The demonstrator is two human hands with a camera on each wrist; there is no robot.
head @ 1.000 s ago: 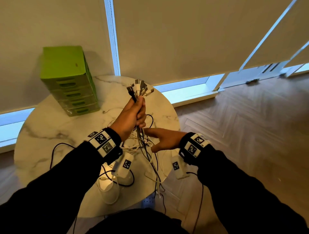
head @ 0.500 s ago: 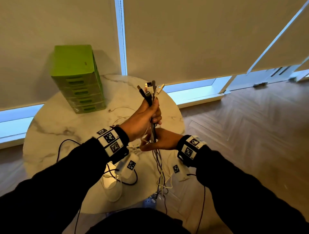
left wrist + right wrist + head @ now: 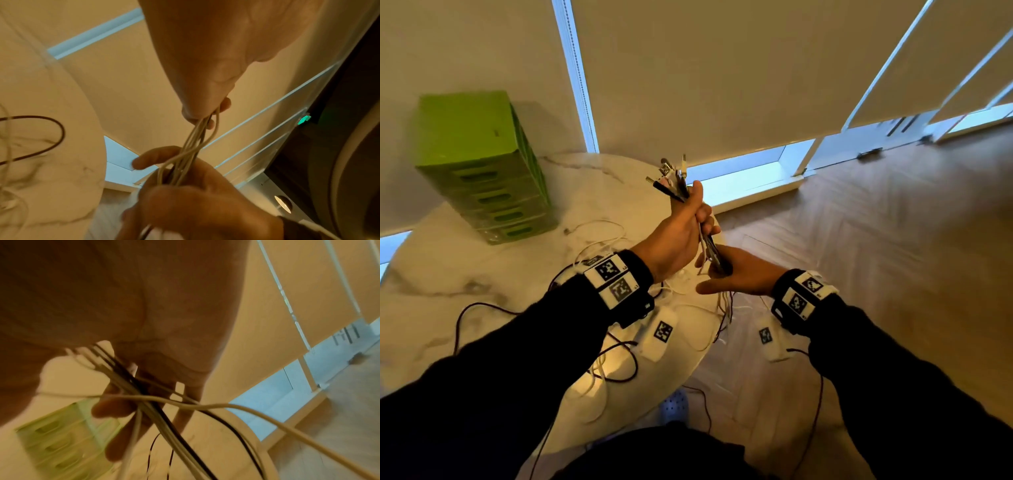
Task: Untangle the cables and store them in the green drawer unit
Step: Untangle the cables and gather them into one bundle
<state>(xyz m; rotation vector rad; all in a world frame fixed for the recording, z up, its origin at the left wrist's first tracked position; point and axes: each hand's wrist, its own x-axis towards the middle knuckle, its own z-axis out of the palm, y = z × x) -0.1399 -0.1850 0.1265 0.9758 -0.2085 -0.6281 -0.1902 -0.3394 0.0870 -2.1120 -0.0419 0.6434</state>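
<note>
The right hand (image 3: pixel 736 274) has slid in under the left hand (image 3: pixel 681 226); both sets of fingers grip the cables (image 3: pixel 709 245), plug ends upward, above the counter (image 3: pixel 482 267).

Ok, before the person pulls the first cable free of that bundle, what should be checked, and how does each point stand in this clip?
1. Left hand grips the cable bundle near its plug ends: ok.
2. Right hand holds the bundle lower down: ok, fingers loosely around it.
3. One cable singled out: not ok, strands still run together.
4. Knots below the hands: cannot tell, blurred.
5. Green drawer unit has a drawer open: not ok, all look closed.
6. Loose ends clear of the table edge: cannot tell.
</note>
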